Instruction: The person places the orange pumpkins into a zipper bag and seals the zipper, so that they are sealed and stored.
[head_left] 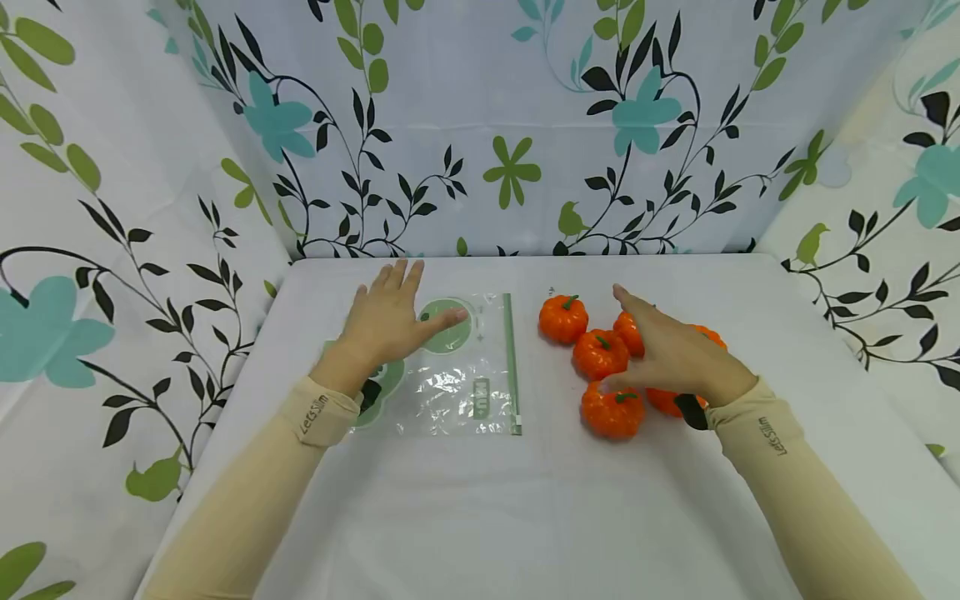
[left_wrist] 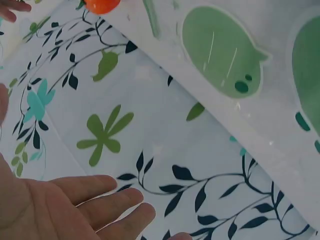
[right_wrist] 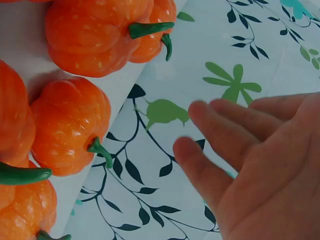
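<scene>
The left hand [head_left: 386, 321] has its grip wide open, fingers straight and thumb spread, above the left part of a clear plastic zip bag [head_left: 450, 392] with green printed shapes. The right hand [head_left: 678, 354] is likewise open, thumb apart from the fingers, over a cluster of glossy, ribbed orange pumpkins [head_left: 612, 414] with green stems. A strip of smooth white worktop [head_left: 450, 517] separates bag from pumpkins; more extends toward the near side, between the beige sleeves [head_left: 251, 492]. Its far edge meets a floral-patterned cloth [head_left: 465, 125].

White table [head_left: 450, 517] with pumpkins [head_left: 601, 356] and bag [head_left: 448, 392]
</scene>
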